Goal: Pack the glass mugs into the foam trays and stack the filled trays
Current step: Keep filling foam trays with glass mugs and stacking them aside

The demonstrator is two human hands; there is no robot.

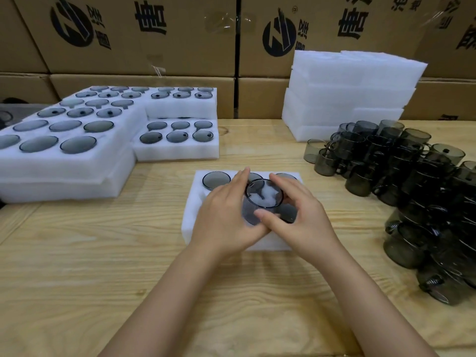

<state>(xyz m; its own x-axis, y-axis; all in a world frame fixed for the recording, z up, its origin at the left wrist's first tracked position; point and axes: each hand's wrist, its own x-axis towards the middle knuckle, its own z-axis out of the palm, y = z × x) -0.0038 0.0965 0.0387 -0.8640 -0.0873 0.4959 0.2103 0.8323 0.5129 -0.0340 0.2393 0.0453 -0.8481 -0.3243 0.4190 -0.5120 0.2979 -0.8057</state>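
Left hand (226,217) and right hand (305,219) are bare, forearms (164,292) too.

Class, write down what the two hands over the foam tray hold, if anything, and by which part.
The left hand and right hand together grip one dark glass mug by its side wall, below the rim.

A pale pine table (77,266) with long wavy grain spreads beneath and on either side of the left hand (226,217) and right hand (306,220). Well beyond both hands, along the table's far edge, brown cardboard boxes (154,55) are stacked like a wall, printed with black logos and characters. The light is soft and even.
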